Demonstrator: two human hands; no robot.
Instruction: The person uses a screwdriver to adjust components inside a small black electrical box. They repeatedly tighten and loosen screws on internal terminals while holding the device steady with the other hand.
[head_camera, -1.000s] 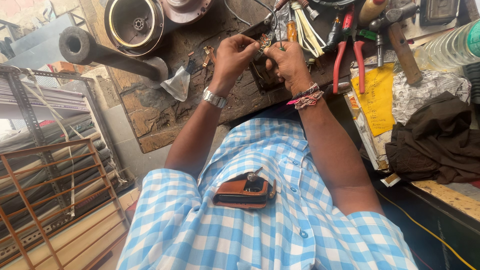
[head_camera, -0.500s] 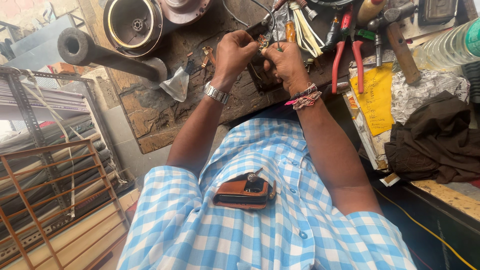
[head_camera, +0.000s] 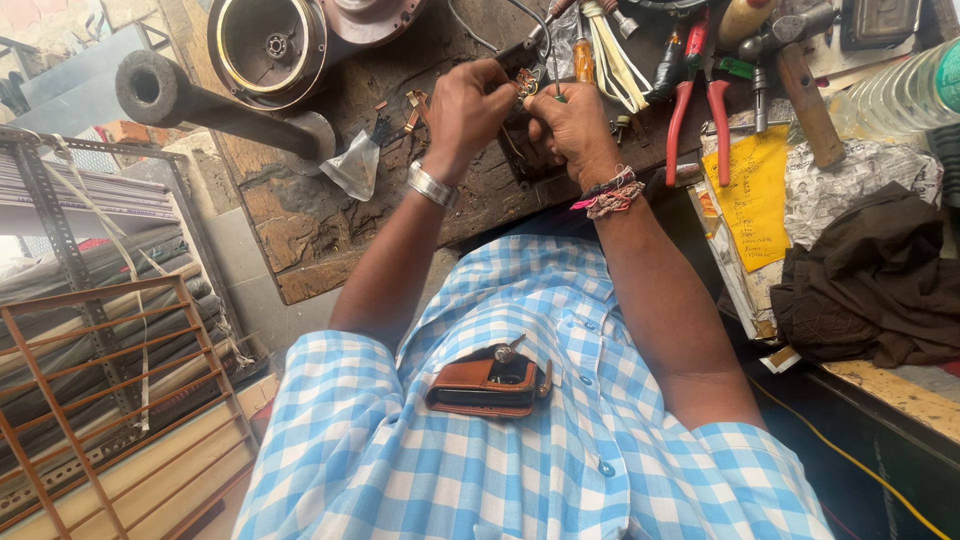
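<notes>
Little has been altered since a moment ago: both hands have been kept together over the same spot, so the fiddly work is judged unfinished. The left hand is pinched shut on a small wired part, and the right hand is closed on it from the other side (details too small to tell). It is held just above the worn tabletop. Red-handled pliers and a hammer are seen nearby.

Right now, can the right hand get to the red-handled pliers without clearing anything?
Probably yes. The red-handled pliers lie on the bench just beside the right hand, handles toward the person, with nothing lying over them. The catch: that hand and the left hand are both pinching a small wired part.
</notes>
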